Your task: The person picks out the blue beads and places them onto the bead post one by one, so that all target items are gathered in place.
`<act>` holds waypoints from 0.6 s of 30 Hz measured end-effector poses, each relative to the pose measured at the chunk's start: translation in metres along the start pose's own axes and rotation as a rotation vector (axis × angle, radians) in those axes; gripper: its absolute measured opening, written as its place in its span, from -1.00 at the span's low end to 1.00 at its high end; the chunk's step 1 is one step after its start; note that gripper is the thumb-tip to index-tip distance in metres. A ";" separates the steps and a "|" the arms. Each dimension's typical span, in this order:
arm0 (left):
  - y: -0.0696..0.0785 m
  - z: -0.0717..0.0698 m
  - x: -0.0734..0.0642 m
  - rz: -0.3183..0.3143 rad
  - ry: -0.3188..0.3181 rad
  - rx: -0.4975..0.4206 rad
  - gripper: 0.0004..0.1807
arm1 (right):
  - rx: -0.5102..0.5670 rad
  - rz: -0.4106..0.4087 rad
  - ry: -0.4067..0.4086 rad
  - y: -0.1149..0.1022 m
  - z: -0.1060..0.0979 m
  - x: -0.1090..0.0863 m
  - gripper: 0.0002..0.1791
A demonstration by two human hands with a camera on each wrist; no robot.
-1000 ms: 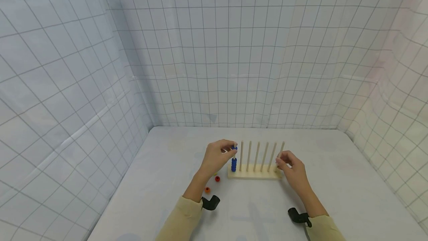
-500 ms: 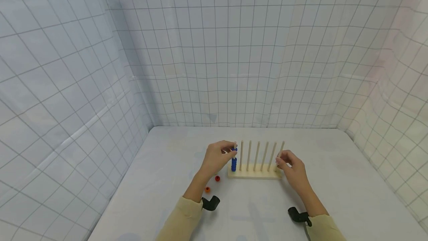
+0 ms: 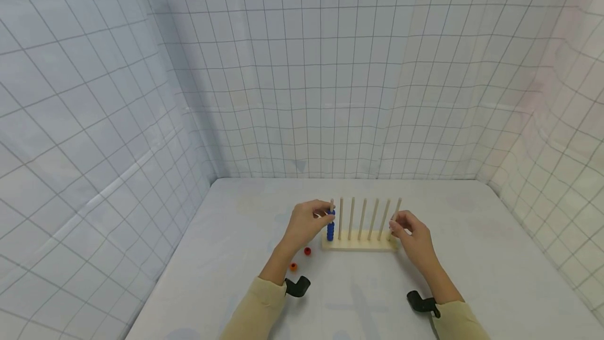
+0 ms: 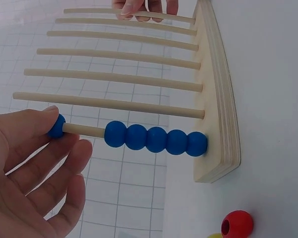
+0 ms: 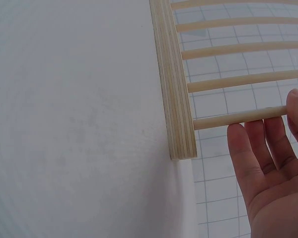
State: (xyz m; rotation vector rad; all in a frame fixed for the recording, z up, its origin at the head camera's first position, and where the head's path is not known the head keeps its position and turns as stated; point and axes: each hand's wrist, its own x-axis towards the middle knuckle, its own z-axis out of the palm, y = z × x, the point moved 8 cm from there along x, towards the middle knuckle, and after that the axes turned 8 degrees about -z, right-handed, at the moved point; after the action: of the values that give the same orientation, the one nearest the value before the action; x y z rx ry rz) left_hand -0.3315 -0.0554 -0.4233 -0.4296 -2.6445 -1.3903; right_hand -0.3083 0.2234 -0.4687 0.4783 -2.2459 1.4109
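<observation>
A wooden bead rack (image 3: 358, 245) stands on the table, with a row of upright pegs along its base. At its left end, several blue beads (image 4: 156, 140) are stacked on the outermost peg (image 4: 84, 130). My left hand (image 3: 303, 225) pinches one more blue bead (image 4: 57, 127) between thumb and fingers, threaded on the upper part of that same peg, with bare wood between it and the stack. My right hand (image 3: 414, 236) holds the rightmost peg (image 5: 218, 121) between thumb and fingertips. The other pegs carry no beads.
A red bead (image 3: 308, 251) and an orange bead (image 3: 293, 266) lie on the white table (image 3: 358, 303) near the left forearm. Part of a yellow bead (image 4: 215, 235) shows beside the red one. A gridded white curtain (image 3: 306, 93) surrounds the table.
The left hand has come down slightly with its blue bead, more of the peg's tip now showing above it. The right hand keeps its hold on the rightmost peg.
</observation>
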 end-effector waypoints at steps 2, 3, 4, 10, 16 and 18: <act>-0.001 0.001 -0.001 0.002 -0.008 0.001 -0.75 | -0.004 0.004 0.007 0.011 0.001 0.000 -0.92; -0.001 0.002 -0.001 0.001 -0.011 0.000 -0.75 | 0.000 0.009 0.012 0.017 0.001 -0.001 -0.91; -0.001 0.002 -0.001 0.003 -0.014 -0.001 -0.75 | -0.003 0.010 0.013 0.019 0.001 -0.001 -0.90; -0.003 0.002 -0.002 -0.006 -0.015 -0.004 -0.76 | 0.007 0.008 0.011 0.022 0.002 -0.001 -0.88; -0.007 0.005 -0.001 -0.025 -0.024 -0.001 -0.75 | 0.002 0.002 0.015 0.021 0.001 -0.001 -0.93; -0.008 0.005 -0.001 -0.028 -0.030 -0.002 -0.75 | 0.000 0.003 0.014 0.022 0.001 -0.001 -0.94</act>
State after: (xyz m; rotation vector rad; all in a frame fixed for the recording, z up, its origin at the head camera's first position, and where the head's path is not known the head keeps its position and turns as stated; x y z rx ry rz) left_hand -0.3333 -0.0555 -0.4332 -0.4181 -2.6830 -1.4057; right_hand -0.3188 0.2313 -0.4859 0.4639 -2.2362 1.4116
